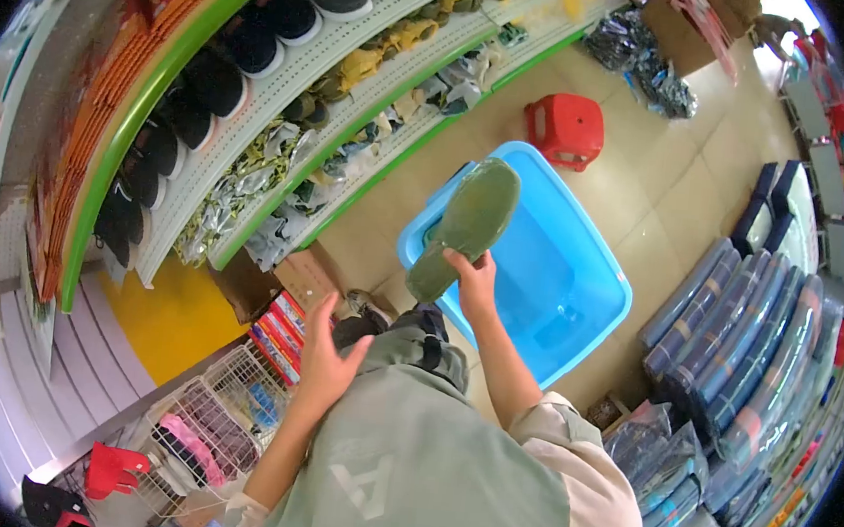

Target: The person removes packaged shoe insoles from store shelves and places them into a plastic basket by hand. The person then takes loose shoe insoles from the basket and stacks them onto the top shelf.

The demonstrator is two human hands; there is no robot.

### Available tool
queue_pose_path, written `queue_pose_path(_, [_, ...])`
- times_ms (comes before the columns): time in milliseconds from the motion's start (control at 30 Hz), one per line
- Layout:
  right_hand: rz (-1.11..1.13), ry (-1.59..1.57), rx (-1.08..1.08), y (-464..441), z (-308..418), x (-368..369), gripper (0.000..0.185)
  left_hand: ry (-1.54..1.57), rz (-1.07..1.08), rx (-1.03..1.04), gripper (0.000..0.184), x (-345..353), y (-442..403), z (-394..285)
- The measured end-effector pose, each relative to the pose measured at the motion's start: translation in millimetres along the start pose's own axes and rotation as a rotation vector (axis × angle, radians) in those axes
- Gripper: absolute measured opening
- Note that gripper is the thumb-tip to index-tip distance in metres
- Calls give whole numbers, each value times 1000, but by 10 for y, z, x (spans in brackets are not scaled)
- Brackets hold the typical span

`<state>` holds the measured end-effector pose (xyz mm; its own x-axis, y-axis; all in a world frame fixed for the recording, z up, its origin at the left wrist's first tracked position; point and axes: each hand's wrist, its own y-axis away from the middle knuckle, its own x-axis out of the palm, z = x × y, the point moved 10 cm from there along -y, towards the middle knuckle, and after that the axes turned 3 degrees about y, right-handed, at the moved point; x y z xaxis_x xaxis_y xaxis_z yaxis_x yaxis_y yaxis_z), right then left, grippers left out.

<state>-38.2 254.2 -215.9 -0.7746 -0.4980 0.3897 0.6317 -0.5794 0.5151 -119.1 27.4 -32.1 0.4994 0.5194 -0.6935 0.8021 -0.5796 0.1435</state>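
Note:
My right hand (476, 280) grips an olive-green shoe (479, 208) near its heel end, with the sole turned up toward me. Its upper is mostly hidden underneath. The shoe is over the left side of a light-blue plastic tub (566, 276), which stands on the floor in front of me. My left hand (330, 361) holds nothing. Its thumb and fingers are spread, close to my body and to the left of the shoe.
Shelves of dark shoes (267, 29) and plastic-wrapped footwear (249, 173) curve along the left. A red stool (564, 130) stands beyond the tub. Rolled plastic sheets (724, 310) lie at the right. Near my left arm are a wire basket (213, 416) and red boxes (278, 336).

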Motion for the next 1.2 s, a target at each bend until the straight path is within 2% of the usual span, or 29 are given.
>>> queue_pose_path(67, [80, 129, -97, 189, 235, 368, 48, -66, 10, 72, 83, 53, -152, -205])
queue_pose_path(167, [184, 131, -165, 609, 606, 1014, 42, -63, 13, 131, 96, 111, -348, -365])
queue_pose_path(233, [240, 164, -128, 816, 628, 1315, 51, 19, 8, 119, 102, 108, -411, -371])
queue_pose_path(267, [266, 182, -105, 888, 606, 1428, 56, 43, -88, 95, 93, -11, -408, -376])
queue_pose_path(367, [301, 296, -142, 987, 566, 1686, 57, 244, -101, 25, 85, -266, -483, -265])
queue_pose_path(400, [330, 341, -157, 1015, 535, 1766, 60, 239, -186, 22, 78, -401, -447, -208])
queue_pose_path(500, [522, 398, -48, 1163, 386, 2036, 63, 411, -218, -82, 78, -759, -303, 20])
queue_pose_path(600, [821, 557, -250, 1289, 408, 2437, 79, 653, -165, -151, 76, -913, -49, 479])
queue_pose_path(667, [838, 278, -138, 1306, 431, 2668, 94, 823, -99, -229, 77, -1007, 173, 650])
queue_pose_path(700, [838, 140, -82, 1328, 463, 2794, 101, 834, -68, -197, 78, -1065, 277, 685])
queue_pose_path(733, [873, 144, -23, 1404, 491, 2963, 123, 846, -35, -166, 78, -1105, 385, 732])
queue_pose_path(800, [949, 104, -80, 1647, 601, 3312, 128, 918, 59, -169, 78, -1174, 583, 742])
queue_pose_path(867, [997, 121, -100, 1797, 528, 3521, 133, 825, 42, -134, 78, -1237, 799, 833])
queue_pose_path(967, [996, 254, -184, 2069, 421, 3816, 126, 811, 11, -193, 82, -1259, 1114, 1057])
queue_pose_path(1000, [982, 331, -172, 2129, 335, 3891, 112, 851, 14, -209, 84, -1314, 1179, 1091])
queue_pose_path(1200, [1018, 405, -118, 2416, -213, 4184, 92, 838, 122, -223, 90, -1560, 1567, 1520])
